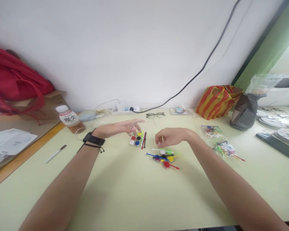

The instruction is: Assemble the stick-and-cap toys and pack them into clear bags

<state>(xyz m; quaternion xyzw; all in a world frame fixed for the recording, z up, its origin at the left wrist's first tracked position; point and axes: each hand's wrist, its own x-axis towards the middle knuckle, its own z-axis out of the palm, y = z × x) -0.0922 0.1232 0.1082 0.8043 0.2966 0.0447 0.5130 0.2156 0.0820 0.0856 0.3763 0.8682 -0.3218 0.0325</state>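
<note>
Holds left hand (120,129) flat and empty, fingers stretched out toward the right, just above a neat set of discs (135,140) on the table (125,192); cannot tell whether the fingertips touch them. Wears black watch (93,139) on that wrist. Pinches small pale pin (162,139) in right hand (171,136), thumb against forefinger, other fingers curled in, pin pointing down. Hands apart, clear gap between them, both over the middle of the table. Discs red, black, yellow, white and blue, laid in short rows, with a bundle of sticks (143,140) right against their right edge. Just below right hand, not touching it, loose pile (164,158) of like parts: arrows in blue, red, green and white across discs, one red disc at the near edge. Further right, clear bag (223,146) of more coloured parts, lying flat. Along the far edge by the wall: power strip (125,109) with black cable (195,75) running up the wall, glasses (155,115), striped bag (218,101), grey bundle (245,110) under clear plastic. On the left: bottle (69,120) upright, pen (55,154) lying well apart from the hands, papers (9,141), red bag (14,83) on a box (50,102).
</note>
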